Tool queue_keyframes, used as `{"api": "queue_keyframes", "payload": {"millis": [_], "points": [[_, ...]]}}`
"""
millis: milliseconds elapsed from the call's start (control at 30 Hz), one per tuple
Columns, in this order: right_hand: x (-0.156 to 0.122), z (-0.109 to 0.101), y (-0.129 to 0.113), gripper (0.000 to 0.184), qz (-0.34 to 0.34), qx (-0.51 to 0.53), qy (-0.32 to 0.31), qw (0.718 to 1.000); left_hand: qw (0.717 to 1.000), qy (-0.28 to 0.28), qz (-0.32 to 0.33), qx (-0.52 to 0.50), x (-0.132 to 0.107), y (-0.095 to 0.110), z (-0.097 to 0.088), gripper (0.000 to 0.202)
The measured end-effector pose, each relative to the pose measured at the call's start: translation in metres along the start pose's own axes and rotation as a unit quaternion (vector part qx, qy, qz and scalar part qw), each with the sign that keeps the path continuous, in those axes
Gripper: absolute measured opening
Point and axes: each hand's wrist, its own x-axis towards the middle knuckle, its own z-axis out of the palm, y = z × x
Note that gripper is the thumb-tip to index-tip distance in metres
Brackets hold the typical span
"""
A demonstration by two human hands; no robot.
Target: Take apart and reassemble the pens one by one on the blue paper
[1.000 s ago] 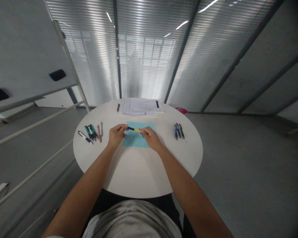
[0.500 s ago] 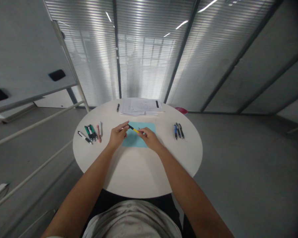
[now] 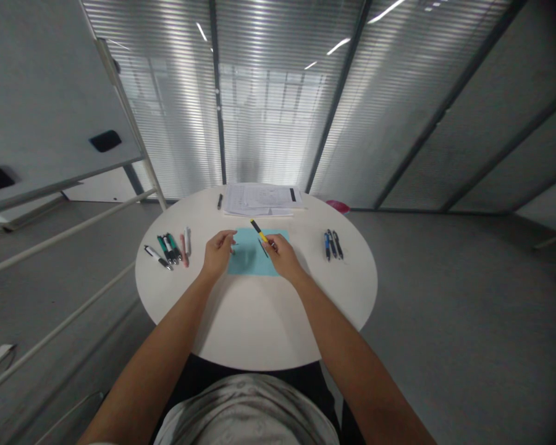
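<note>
My right hand rests over the right edge of a pale blue sheet and pinches the lower end of a yellow-and-black pen, which tilts up and away from me. A thin dark pen part lies on the sheet beside those fingers. My left hand sits at the sheet's left edge with its fingers loosely curled, holding nothing I can see. Nearest it, to the left, lies a group of several pens.
The round white table also holds a stack of papers, a single dark pen and several blue and black pens. A pink object shows past the far edge. A whiteboard stands at left.
My left hand has let go of the pen and moved slightly left. The pen now stays in my right hand and has swung from lying crosswise to pointing away from me.
</note>
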Motion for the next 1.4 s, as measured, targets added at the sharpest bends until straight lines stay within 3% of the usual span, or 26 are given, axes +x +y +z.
{"api": "queue_keyframes", "payload": {"millis": [467,700,867,1000,1400], "points": [[0.001,-0.004,0.003,0.008,0.09,-0.102,0.024,0.99,0.993,0.017,0.034,0.115,-0.003,0.005,-0.003,0.022],[-0.003,-0.003,0.005,0.002,0.108,-0.205,-0.006,0.973,0.988,0.041,0.026,0.148,-0.001,0.003,-0.005,0.022],[-0.006,-0.002,0.006,0.015,0.109,-0.26,-0.055,0.958,0.984,0.049,0.022,0.168,0.001,-0.003,-0.006,0.024],[-0.006,-0.002,0.005,0.01,0.101,-0.289,-0.088,0.948,0.984,0.052,0.021,0.171,0.002,-0.006,-0.006,0.024],[-0.007,-0.005,-0.016,0.019,0.124,-0.361,-0.128,0.915,0.98,0.047,0.012,0.192,0.001,0.0,-0.006,0.027]]}}
